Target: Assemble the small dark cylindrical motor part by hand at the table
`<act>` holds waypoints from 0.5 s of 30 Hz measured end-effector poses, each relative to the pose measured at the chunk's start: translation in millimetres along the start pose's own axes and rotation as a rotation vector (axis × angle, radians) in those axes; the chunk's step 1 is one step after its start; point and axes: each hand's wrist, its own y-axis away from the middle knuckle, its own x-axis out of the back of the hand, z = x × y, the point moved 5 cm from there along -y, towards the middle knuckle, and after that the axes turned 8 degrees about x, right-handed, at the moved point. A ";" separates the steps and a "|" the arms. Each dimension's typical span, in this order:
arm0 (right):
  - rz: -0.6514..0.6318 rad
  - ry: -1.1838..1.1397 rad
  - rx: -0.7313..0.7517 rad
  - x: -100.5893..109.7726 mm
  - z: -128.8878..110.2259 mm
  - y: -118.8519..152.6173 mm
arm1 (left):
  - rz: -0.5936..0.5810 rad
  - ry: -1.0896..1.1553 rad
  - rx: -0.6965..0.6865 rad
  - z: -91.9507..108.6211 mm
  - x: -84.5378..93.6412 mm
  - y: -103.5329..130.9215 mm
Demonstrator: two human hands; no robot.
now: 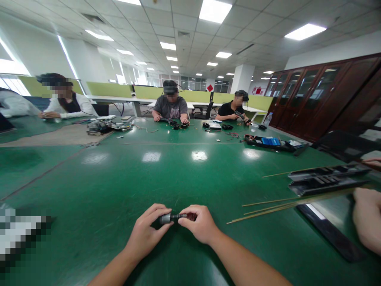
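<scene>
Thin rods (268,209) and a dark strip (330,230) lie at the right of the frame, beside someone's hand (367,220); a black tray (270,143) sits upper right. At bottom centre, my left hand (149,230) pinches the part's (165,219) silvery end, and my right (199,223) pinches its darker end.

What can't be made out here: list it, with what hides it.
Head view: far end of the silver-and-black part, covered by the right hand; its near end, by the left hand.
Head view: the object at lower left, pixelated and cut by the edge.
Head view: the co-worker's hand, cut by the right edge.
</scene>
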 end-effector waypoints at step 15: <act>0.008 0.002 -0.001 0.9 0.8 -1.3 | -0.001 0.003 -0.008 6.1 1.5 -2.1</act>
